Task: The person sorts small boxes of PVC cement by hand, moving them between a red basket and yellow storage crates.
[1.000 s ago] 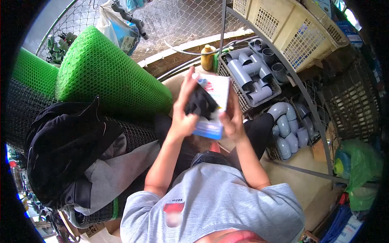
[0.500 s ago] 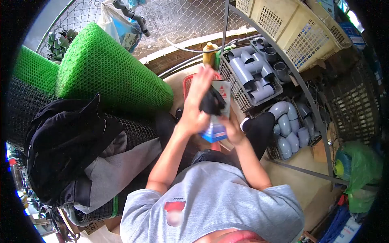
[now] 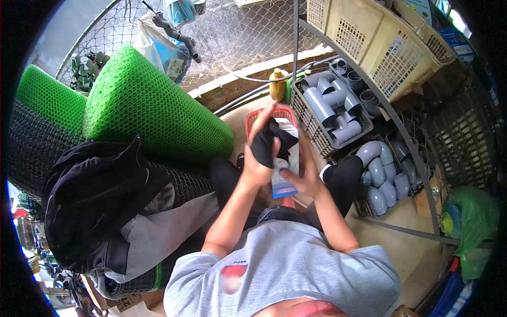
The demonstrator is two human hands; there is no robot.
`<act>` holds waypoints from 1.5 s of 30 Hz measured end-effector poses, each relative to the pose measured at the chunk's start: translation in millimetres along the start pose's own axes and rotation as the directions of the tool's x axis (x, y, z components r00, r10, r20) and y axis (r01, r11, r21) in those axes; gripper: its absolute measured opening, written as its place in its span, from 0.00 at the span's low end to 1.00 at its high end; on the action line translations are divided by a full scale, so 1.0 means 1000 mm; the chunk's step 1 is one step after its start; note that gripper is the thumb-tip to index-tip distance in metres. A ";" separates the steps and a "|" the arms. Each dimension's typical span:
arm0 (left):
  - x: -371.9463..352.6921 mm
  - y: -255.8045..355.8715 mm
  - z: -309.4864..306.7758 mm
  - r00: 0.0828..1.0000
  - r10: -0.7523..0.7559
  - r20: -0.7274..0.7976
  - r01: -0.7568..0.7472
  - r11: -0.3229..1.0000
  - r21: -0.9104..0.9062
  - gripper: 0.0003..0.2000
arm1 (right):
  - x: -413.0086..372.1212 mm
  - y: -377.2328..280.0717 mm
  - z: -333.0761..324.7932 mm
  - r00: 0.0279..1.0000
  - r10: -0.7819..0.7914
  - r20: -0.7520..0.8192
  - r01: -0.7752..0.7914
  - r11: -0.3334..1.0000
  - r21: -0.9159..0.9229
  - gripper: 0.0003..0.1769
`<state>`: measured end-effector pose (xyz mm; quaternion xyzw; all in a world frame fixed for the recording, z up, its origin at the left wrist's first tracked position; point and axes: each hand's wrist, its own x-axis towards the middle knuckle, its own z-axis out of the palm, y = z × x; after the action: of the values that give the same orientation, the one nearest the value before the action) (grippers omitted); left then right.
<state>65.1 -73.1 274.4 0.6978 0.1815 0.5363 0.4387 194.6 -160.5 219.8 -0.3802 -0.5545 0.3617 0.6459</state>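
Observation:
In front of my lap stands a white and blue box (image 3: 285, 189), upright and slightly tilted. My right hand (image 3: 309, 177) grips its right side, with the thumb across the front and the fingers along the far edge. A crumpled black cloth (image 3: 262, 149) lies in my left hand (image 3: 257, 168), the thumb bent over it and the fingers pointing up along the box's left side. More of the black material covers the upper front of the box. Behind the box a red plastic basket (image 3: 254, 119) shows in part; its contents are mostly hidden.
On the right, a grey crate (image 3: 323, 149) holds grey pipe tees, and grey pipe elbows (image 3: 376, 171) lie nearer. Green mesh rolls (image 3: 153, 100) and a black jacket (image 3: 95, 185) fill the left. A yellow bottle (image 3: 277, 85) stands beyond the basket. A metal bar (image 3: 391, 111) crosses the right side.
The whole view has shifted slightly. My left thumb has folded over the black cloth, and my right hand's fingers have come up along the box's side.

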 end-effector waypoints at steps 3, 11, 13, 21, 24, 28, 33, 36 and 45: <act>0.036 -0.001 -0.038 0.914 -0.123 0.387 0.154 0.987 -0.049 0.19 | -0.011 0.004 0.004 0.996 0.073 0.049 -0.076 0.995 0.061 0.56; 0.036 0.047 -0.024 0.868 0.102 0.486 -0.176 0.978 0.111 0.17 | -0.010 -0.014 -0.018 0.991 0.122 0.046 -0.122 0.993 -0.010 0.59; 0.038 0.056 -0.027 0.826 0.128 0.549 -0.181 0.982 0.043 0.18 | -0.011 -0.019 -0.018 0.981 0.152 0.119 -0.141 0.985 -0.096 0.59; 0.060 0.048 -0.049 0.560 -0.185 0.808 0.247 0.968 0.051 0.25 | -0.021 -0.027 -0.007 0.965 0.212 0.155 -0.210 0.977 -0.030 0.60; 0.067 0.016 -0.049 0.479 -0.127 0.868 0.307 0.951 -0.030 0.24 | -0.021 -0.024 -0.013 0.964 0.171 0.201 -0.170 0.985 -0.024 0.62; 0.035 -0.058 -0.064 0.673 -0.292 0.680 0.524 0.837 -0.159 0.16 | -0.019 -0.038 -0.005 0.985 0.112 0.127 -0.125 0.987 0.096 0.61; -0.001 -0.041 -0.003 0.729 -0.678 0.097 0.562 0.511 -0.651 0.29 | -0.025 -0.006 -0.010 0.918 0.200 -0.343 -0.095 0.950 0.299 0.50; -0.040 -0.043 0.032 0.602 -0.749 0.276 0.582 0.174 -0.795 0.31 | 0.001 0.008 -0.008 0.797 0.068 -0.601 0.032 0.988 0.153 0.42; -0.057 -0.025 0.022 0.651 -0.690 0.315 0.482 0.056 -0.874 0.29 | 0.003 0.031 -0.024 0.845 -0.072 -0.530 0.026 0.995 -0.092 0.66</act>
<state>69.6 -109.8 220.1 0.1357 0.1587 0.3739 0.9037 217.5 -146.1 191.3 -0.4774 -0.3772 0.2025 0.7673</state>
